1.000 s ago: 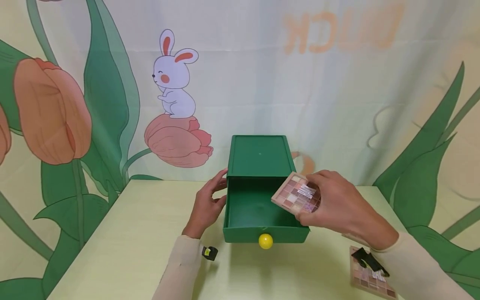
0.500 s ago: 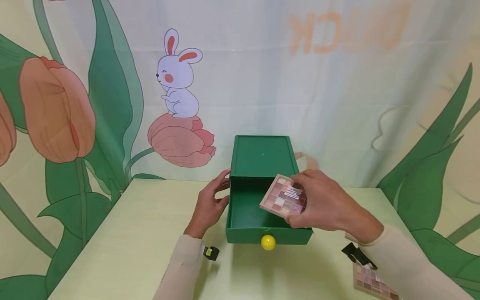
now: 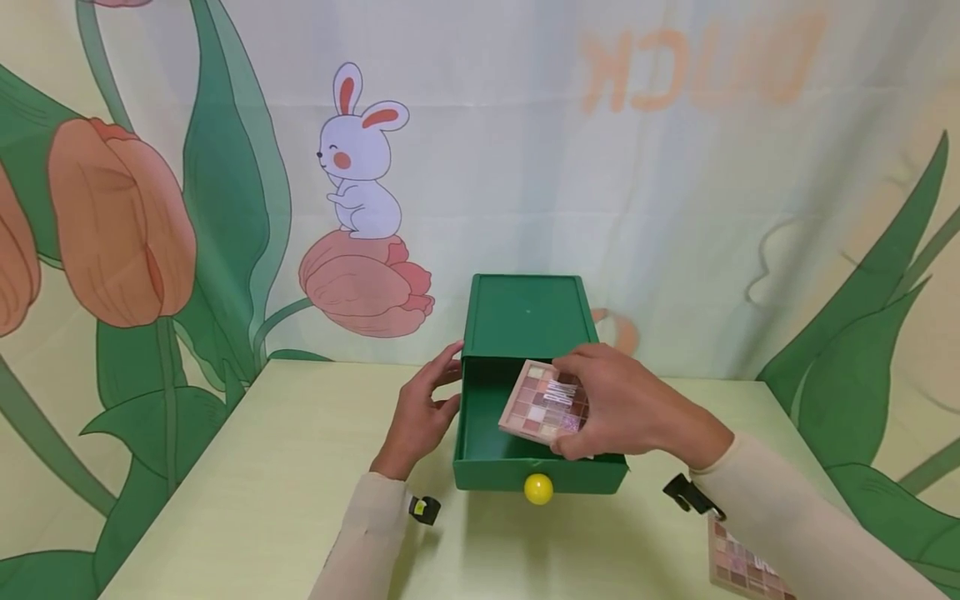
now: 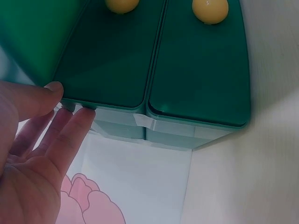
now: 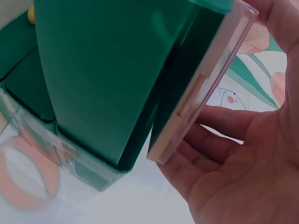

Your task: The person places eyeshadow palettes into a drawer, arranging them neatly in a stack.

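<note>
Right hand is gripping illegibly lettered palette; left hand, fingers extended, is touching cabinet; backdrop is showing mirrored "DUCK".

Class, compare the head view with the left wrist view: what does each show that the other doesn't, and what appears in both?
Only the head view: the right grip holding a palette, a second palette lying on the table, and a printed rabbit.

Only the left wrist view: two closed drawer fronts with their yellow knobs.

Both: the left grip touching the green cabinet, the tabletop, and a printed pink tulip.
</note>
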`<state>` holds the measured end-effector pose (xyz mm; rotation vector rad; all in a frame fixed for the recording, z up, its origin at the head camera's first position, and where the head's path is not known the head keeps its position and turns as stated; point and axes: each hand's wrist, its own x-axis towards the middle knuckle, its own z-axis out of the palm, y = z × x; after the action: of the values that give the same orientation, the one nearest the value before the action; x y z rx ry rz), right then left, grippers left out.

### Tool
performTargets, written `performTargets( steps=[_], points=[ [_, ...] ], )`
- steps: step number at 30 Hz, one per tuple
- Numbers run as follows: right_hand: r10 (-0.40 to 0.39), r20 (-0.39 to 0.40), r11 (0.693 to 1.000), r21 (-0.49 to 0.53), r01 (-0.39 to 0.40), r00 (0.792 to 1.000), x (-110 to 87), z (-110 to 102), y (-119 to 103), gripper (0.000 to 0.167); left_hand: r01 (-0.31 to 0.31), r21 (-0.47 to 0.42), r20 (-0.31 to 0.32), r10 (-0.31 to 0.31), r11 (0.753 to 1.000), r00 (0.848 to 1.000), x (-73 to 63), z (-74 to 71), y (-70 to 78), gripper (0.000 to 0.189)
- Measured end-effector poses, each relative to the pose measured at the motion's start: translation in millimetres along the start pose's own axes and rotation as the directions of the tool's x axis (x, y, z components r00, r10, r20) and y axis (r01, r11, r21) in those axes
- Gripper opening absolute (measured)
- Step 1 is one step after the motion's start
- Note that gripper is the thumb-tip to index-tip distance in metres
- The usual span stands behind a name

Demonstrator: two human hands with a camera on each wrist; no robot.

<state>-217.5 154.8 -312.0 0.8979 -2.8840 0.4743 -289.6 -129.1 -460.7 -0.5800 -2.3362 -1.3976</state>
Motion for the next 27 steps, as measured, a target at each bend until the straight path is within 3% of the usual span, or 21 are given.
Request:
performTargets(
  steps=[27],
  points=[
    [-0.124,0.155,0.991,0.069,0.114,0.98,35.2,15.9,-1.4,0.084,0.01,-0.023,0.033,-0.009,1.0,0.999,1.2,-4.4,1.5,0.089]
  ],
)
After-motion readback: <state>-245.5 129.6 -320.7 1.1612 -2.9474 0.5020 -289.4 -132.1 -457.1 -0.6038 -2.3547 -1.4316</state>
